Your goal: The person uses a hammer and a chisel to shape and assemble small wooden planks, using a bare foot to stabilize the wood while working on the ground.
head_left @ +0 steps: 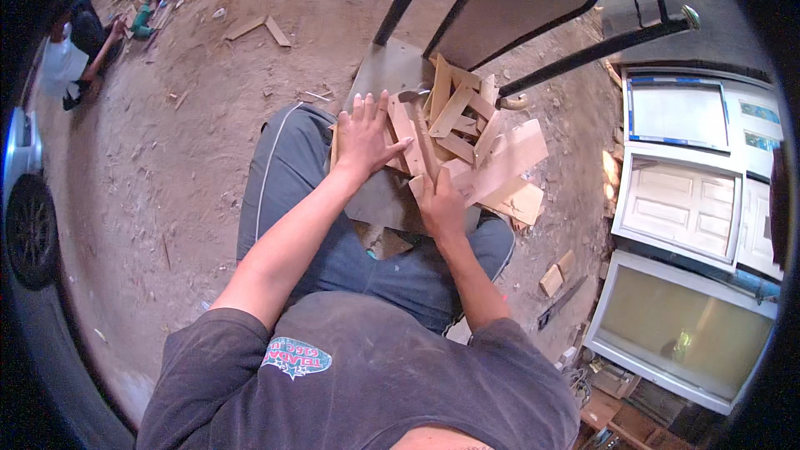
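My right hand (442,200) is wrapped round the wooden handle of a hammer (425,143), whose metal head points away from me. To its left, my left hand (364,140) lies with fingers spread, palm down, over a wooden piece that it mostly hides. A pale wooden slat (403,129) runs between the hand and the hammer. Under both is a flat grey board (387,71) in front of my knees. Several short wood pieces (454,108) are heaped at its right side, with a broader plank (517,150) beside my right hand.
Black metal tubes (575,58) of a frame rise just beyond the board. White framed panels (679,204) stand along the right. Wood scraps (557,273) lie on the dirt floor (192,158). Another person (83,54) crouches at far left, near a green tool (143,21) and a car wheel (32,229).
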Motion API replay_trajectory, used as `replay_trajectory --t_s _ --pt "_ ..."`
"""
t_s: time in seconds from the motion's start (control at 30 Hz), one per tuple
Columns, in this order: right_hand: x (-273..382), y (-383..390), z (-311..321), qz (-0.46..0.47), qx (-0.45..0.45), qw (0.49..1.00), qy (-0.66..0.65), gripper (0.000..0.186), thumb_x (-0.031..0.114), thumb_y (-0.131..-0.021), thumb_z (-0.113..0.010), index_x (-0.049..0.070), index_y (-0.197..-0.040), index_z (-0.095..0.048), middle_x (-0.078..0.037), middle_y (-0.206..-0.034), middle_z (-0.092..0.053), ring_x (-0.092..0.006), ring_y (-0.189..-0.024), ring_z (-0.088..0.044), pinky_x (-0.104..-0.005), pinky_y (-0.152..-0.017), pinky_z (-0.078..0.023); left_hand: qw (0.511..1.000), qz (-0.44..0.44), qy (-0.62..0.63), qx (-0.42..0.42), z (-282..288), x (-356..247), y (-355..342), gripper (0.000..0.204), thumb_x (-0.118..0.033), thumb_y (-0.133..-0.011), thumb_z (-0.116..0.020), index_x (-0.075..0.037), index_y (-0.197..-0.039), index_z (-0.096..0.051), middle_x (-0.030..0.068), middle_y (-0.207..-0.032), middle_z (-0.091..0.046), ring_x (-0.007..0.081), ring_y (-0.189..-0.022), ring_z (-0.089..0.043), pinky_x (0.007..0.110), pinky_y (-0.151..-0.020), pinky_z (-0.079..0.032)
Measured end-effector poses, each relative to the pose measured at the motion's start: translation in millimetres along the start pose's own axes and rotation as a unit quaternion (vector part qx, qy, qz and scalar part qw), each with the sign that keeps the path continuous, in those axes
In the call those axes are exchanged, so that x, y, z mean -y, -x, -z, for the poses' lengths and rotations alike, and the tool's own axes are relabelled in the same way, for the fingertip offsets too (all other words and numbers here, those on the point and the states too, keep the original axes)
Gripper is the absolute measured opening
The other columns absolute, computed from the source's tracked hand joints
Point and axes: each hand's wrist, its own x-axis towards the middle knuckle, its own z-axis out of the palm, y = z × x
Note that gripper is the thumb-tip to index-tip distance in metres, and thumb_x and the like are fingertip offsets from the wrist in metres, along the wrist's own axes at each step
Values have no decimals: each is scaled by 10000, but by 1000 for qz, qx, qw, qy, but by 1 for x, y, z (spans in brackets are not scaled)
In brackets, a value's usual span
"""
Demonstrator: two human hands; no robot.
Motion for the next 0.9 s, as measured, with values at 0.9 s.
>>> replay_trajectory --t_s 0.9 --pt "-2 18 20 -293 253 786 -481 357 456 -1117 -504 105 -1177 -536 -4 -669 -487 -117 -416 -478 -285 -372 -427 1000 -8 -13 19 3 0 -1 1147 -795 -814 -634 -117 -1668 -280 151 -1579 -478 348 -1480 -419 558 -1120 -392"
